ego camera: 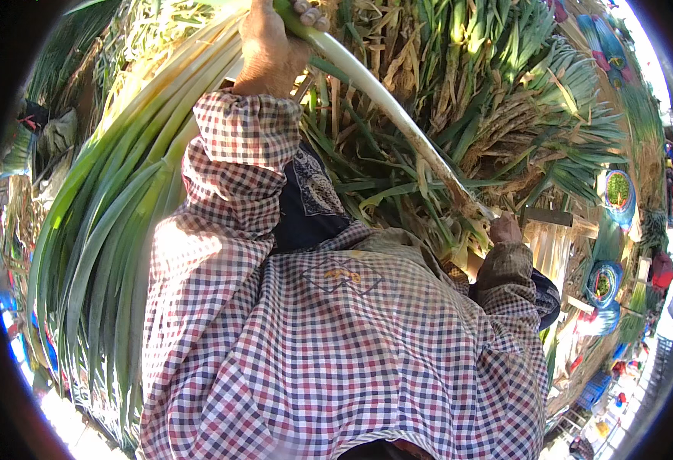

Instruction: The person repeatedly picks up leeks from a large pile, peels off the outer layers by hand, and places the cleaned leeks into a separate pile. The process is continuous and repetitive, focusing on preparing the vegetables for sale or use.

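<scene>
My left hand (273,43) is at the top of the view, its fingers wrapped around a long leek (391,100). The leek's white shank slants down to the right and turns soil-stained toward its root end. At that root end is my right hand (506,230), mostly closed. A small pale tip shows beside its fingers, too small to name. Whether the right hand grips this tip or the roots cannot be told. Several more leeks (135,172) hang in a sheaf along the outside of my left forearm, their green leaves reaching far down.
Heaps of leeks (532,115) with dry roots and leaves lie ahead and to the right. A wooden piece (549,217) stands close beyond my right hand. Blue-wrapped bundles (618,195) and a blue crate (593,390) are farther right. My checked smock (342,345) fills the lower middle.
</scene>
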`<state>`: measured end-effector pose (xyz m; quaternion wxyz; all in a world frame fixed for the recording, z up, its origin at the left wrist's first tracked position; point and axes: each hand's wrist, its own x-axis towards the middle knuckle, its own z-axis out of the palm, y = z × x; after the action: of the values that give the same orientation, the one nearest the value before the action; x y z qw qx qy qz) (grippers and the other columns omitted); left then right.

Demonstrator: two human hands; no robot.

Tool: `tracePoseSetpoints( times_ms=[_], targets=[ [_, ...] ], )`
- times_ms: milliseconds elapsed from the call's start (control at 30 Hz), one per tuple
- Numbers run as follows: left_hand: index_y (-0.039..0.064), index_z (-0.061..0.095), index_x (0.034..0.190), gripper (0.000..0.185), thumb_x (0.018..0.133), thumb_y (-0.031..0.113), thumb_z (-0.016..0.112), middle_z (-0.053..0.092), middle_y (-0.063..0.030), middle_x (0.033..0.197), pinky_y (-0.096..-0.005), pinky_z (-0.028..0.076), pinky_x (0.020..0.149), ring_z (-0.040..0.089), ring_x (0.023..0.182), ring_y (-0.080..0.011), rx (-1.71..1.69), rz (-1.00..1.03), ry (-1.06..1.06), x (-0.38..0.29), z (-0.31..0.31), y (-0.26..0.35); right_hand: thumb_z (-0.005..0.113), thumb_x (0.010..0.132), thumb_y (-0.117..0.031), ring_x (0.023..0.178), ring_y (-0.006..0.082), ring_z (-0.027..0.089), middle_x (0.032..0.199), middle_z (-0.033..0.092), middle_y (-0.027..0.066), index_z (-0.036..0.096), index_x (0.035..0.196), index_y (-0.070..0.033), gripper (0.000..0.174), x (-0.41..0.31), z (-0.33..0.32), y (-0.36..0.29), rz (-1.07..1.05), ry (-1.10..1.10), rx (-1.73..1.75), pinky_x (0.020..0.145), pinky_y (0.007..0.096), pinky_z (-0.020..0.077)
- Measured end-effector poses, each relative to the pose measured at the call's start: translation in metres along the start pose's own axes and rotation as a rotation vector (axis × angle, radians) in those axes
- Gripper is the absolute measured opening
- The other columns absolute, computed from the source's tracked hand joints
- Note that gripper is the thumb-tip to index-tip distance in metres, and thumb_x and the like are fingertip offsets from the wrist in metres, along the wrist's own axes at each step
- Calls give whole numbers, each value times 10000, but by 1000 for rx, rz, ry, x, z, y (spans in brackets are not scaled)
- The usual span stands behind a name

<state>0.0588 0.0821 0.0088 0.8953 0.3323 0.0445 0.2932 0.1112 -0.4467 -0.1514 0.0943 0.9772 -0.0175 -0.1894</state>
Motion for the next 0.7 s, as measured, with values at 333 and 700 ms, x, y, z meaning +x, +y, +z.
tracePoseSetpoints(
  times_ms=[333, 700],
  targets=[
    [32, 388, 916, 309, 983, 333, 416, 410, -77, 721, -367, 415, 574, 425, 584, -188, -61, -97, 198, 13, -18, 2, 471, 900, -199, 1061, 331, 595, 1159, 588, 219, 541, 1180, -36, 332, -5, -13, 29, 173, -243, -174, 890, 428, 488],
    [-74, 380, 1033, 165, 945, 45, 452, 495, -181, 876, -524, 536, 742, 545, 737, -289, 45, -245, 467, 7, 14, -12, 640, 863, -249, 858, 338, 641, 895, 621, 216, 515, 1034, 82, 393, -127, -170, -177, -1079, 599, 442, 675, 400, 520]
  ],
)
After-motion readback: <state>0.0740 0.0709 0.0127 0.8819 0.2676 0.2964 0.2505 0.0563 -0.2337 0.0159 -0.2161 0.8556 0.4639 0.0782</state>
